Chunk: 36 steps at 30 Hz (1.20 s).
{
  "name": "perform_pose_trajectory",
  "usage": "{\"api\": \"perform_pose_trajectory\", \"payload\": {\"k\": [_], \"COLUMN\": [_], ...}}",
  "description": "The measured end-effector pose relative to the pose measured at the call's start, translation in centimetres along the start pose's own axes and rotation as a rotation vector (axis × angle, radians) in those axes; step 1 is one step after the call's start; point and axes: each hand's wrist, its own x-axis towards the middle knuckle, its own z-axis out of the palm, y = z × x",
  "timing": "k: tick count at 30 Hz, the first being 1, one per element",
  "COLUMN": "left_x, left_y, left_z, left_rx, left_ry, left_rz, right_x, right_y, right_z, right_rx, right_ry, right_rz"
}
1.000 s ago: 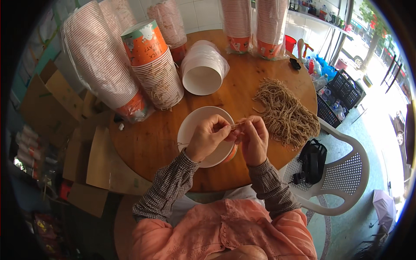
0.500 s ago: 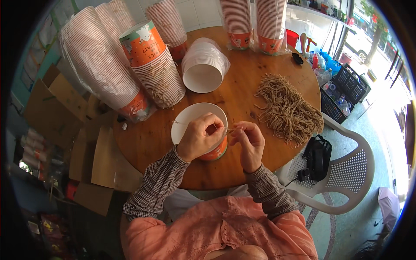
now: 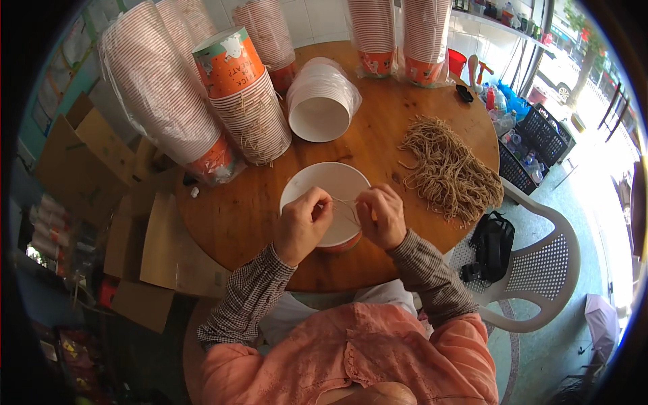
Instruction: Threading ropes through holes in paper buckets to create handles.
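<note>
A thin tan cord stretches in strands between my two hands over a paper bucket. White inside and orange outside, the bucket stands in front of me with its mouth up. My left hand is closed in a pinch on the cord at the bucket's near left rim. Pinching the other part of the cord, my right hand is at the right rim. Whether the cord is fastened to the bucket is hidden. Right of it lies a heap of tan cords.
Behind the bucket are an upside-down stack of orange buckets with cords on it and a bagged stack of white-lined buckets. Tall bagged stacks stand at the left. A white chair is at the right, an open carton at the left.
The bucket appears shifted slightly right. My hands have drawn a little apart and turned, and cord strands now show between them.
</note>
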Motion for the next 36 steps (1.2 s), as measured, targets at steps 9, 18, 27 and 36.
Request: {"api": "perform_pose_trajectory", "payload": {"k": [9, 18, 27, 36], "left_x": [1.2, 0.2, -0.3, -1.1], "left_y": [-0.4, -1.3, -1.2, -1.7], "left_z": [-2.3, -4.3, -5.0, -4.0], "left_rx": [-0.619, -0.447, -0.46, -0.906], "left_ry": [-0.082, -0.285, -0.231, -0.154], "left_rz": [-0.34, -0.384, -0.471, -0.609], "right_x": [0.3, 1.6, 1.4, 1.3], "right_y": [-3.4, -2.9, -4.6, -5.0], "right_z": [4.0, 1.5, 1.0, 3.1], "right_rx": [0.105, 0.305, 0.19, 0.273], "right_ry": [0.088, 0.131, -0.161, -0.153], "right_rz": [0.323, 0.383, 0.142, 0.26]}}
